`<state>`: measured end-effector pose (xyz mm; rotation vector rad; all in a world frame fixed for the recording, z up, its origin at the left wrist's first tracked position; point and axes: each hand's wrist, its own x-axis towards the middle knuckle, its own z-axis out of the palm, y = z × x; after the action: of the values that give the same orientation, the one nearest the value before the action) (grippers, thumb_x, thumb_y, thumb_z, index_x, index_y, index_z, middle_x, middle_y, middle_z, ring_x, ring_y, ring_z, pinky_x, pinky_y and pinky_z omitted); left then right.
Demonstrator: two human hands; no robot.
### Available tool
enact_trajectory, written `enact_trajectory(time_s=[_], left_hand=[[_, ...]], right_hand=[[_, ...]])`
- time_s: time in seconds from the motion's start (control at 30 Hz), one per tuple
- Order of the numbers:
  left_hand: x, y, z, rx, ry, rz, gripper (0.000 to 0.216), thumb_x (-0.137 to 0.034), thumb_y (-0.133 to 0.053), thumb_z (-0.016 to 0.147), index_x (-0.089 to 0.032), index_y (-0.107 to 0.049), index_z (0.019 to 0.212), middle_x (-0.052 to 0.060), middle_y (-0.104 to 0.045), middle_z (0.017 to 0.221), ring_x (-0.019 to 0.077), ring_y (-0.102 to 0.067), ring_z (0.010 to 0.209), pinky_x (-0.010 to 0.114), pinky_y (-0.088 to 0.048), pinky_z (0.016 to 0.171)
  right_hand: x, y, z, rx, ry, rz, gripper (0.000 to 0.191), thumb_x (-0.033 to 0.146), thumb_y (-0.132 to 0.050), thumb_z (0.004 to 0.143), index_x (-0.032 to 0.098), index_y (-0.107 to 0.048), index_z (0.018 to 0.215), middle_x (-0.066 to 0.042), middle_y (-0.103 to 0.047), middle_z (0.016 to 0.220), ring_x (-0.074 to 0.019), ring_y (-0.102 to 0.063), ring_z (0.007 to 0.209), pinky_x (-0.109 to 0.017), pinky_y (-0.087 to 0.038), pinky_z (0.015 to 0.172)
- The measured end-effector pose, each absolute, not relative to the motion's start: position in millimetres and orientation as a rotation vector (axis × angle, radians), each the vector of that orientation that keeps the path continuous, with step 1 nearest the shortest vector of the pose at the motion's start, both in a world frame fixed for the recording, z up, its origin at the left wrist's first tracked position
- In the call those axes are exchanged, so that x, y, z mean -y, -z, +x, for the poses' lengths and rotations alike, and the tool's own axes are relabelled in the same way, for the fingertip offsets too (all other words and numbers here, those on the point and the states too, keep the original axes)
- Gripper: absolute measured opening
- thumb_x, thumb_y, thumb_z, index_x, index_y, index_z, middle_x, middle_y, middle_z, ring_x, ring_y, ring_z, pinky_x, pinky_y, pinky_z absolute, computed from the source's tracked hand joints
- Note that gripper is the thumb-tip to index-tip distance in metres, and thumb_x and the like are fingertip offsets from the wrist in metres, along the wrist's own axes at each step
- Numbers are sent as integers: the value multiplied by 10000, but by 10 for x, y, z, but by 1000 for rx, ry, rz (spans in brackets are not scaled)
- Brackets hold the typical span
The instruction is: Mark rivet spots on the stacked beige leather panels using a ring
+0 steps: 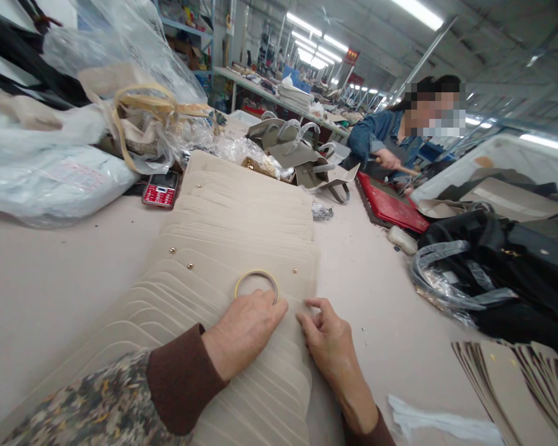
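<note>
A long row of overlapping beige panels (242, 214), some with small brass-coloured studs, runs away from me across the table. Over the middle of it, my left hand (246, 328) is closed around the lower part of a thin roll of tape (256, 272) with a yellow rim. My right hand (330, 337) is at the panels' right edge, thumb and forefinger curved towards each other in a loose pinch. Whatever lies between those fingertips, if anything, is too small to make out.
Plastic-wrapped goods (51, 179) and a red-keyed phone (160, 190) lie left. Grey-green bag parts (297, 148) are behind the panels. Across the table, a co-worker (381, 136) grips a wooden handle near a red board (393, 201). Black bags (516, 266) and stacked strips (506, 384) lie right.
</note>
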<state>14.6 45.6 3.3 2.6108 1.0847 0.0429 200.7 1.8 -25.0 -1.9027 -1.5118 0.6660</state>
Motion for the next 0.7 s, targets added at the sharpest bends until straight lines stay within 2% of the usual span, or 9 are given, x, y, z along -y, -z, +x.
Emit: enact_trajectory(time_s=[0.07,0.2,0.33,0.47,0.6,0.7], left_hand=[[-458,-29,141,-1086,-65,2614,193,-63,-391,924,-174,-546,950,83,-608,913,240,-590,827,367,-511,705],[-510,-51,114,-1102,-183,2625,180,-63,-395,933,-173,-538,931,68,-606,901,231,-572,813,342,-490,684],[-600,-74,78,-1216,-320,2635,166,-83,-404,948,-171,-542,921,61,-604,886,231,-552,842,340,-475,711],[-644,-90,67,-1268,-306,2626,174,-78,-411,944,-169,-554,908,63,-608,868,233,-540,856,339,-469,714],[-639,-115,75,-1296,-252,2626,191,-50,-406,927,-164,-558,907,67,-608,865,234,-538,869,330,-471,698],[-637,-134,67,-1309,-243,2621,207,-34,-400,915,-165,-561,909,65,-614,864,233,-543,871,329,-475,701]], right_hand=[[12,278,2040,1400,-725,-1914,261,381,-628,807,191,-607,986,63,-548,497,-143,-537,446,-219,-416,427],[123,317,2102,1239,-985,-1848,293,483,-581,847,193,-614,821,23,-599,560,-137,-551,457,-230,-457,431],[170,321,2075,1472,-750,-1842,272,427,-585,860,188,-709,824,-24,-666,632,-166,-612,567,-254,-487,542],[85,322,1989,1618,-479,-1822,240,341,-559,874,193,-727,786,-49,-733,752,-180,-662,681,-266,-478,670],[-1,266,1942,1649,-453,-1901,222,287,-559,859,188,-710,730,-21,-705,666,-160,-638,611,-249,-437,621],[12,176,1957,1724,-603,-1926,214,253,-581,830,180,-703,670,-5,-675,606,-148,-605,572,-235,-407,572]])
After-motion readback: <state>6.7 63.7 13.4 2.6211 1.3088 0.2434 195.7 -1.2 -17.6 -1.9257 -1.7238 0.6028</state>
